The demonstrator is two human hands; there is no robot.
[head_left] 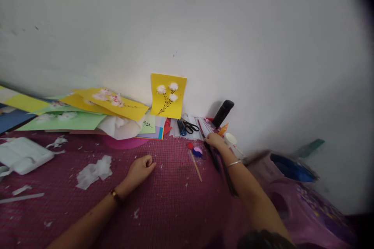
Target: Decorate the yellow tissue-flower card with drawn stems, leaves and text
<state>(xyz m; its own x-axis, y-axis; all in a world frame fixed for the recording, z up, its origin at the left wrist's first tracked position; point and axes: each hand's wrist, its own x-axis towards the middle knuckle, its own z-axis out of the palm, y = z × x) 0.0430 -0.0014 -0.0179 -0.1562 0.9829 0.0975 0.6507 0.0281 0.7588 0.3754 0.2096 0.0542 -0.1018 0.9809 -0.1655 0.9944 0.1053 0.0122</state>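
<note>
My left hand rests on the maroon checked cloth with its fingers curled; nothing shows in it. Farther right, my right hand reaches to the cloth's back edge, its fingers pressed together by some dark, thin strips. What it grips, if anything, is too small to make out. Black scissors and a blue cutter lie just left of it. Between the hands are a red round piece, a blue and pink piece and a wooden stick.
A yellow card with white flowers leans on the wall. Flower cards pile up at the back left. White tissue and a white bag-like item lie left. A black bottle, orange tube and purple stool are right.
</note>
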